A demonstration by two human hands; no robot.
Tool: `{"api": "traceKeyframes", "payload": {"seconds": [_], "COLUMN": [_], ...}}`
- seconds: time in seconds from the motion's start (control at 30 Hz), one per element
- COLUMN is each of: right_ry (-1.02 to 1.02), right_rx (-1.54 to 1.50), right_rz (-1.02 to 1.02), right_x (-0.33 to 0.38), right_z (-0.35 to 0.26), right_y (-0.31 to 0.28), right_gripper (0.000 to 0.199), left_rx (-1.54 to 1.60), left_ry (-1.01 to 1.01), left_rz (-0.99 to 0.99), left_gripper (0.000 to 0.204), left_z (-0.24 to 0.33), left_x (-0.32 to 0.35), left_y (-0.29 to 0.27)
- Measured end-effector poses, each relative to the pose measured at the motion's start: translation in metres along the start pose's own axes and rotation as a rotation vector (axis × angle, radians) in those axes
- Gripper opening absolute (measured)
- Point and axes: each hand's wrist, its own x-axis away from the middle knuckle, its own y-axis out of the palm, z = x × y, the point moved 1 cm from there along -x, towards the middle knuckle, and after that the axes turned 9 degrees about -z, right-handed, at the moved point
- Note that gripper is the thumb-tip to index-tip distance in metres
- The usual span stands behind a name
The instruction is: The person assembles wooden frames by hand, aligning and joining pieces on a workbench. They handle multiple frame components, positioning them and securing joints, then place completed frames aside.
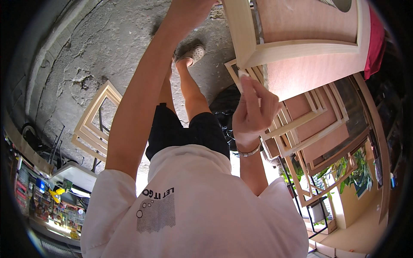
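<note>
The right hand [254, 109], at centre frame, pinches a small pale piece [244, 74], possibly a sanding block or a scrap of filler, between thumb and fingertips, closed narrowly on it. The piece touches the lower left corner of a pale wooden frame [297, 47] with a reddish-brown backing panel, which fills the upper right of the frame. The left hand [189, 10] reaches to the top edge of the picture and appears to steady the same frame at its upper left side; its fingers are cut off, so I cannot tell its grip.

More frames of the same kind [314, 124] are stacked at right centre, and another frame [92, 124] lies on the concrete floor [107, 47] at left.

Judgement: the step in hand is finishing or rubbing down the frame's corner joint. The next move would call for steady, light pressure along the moulding while the other hand keeps the frame from shifting.
</note>
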Motion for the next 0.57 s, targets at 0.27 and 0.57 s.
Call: {"api": "traceKeyframes", "payload": {"seconds": [0.27,0.57], "right_ry": [-0.043,-0.001], "right_rx": [0.055,0.069], "right_rz": [0.067,0.084], "right_x": [-0.021,-0.034], "right_z": [0.021,0.014], "right_y": [0.016,0.002], "right_gripper": [0.032,0.031], "left_rx": [-0.015,-0.055], "left_ry": [-0.021,-0.039], "left_rz": [-0.002,0.019], "left_gripper": [0.037,0.036], "left_z": [0.003,0.002], "left_x": [0.0,-0.001], "left_y": [0.001,-0.001]}}
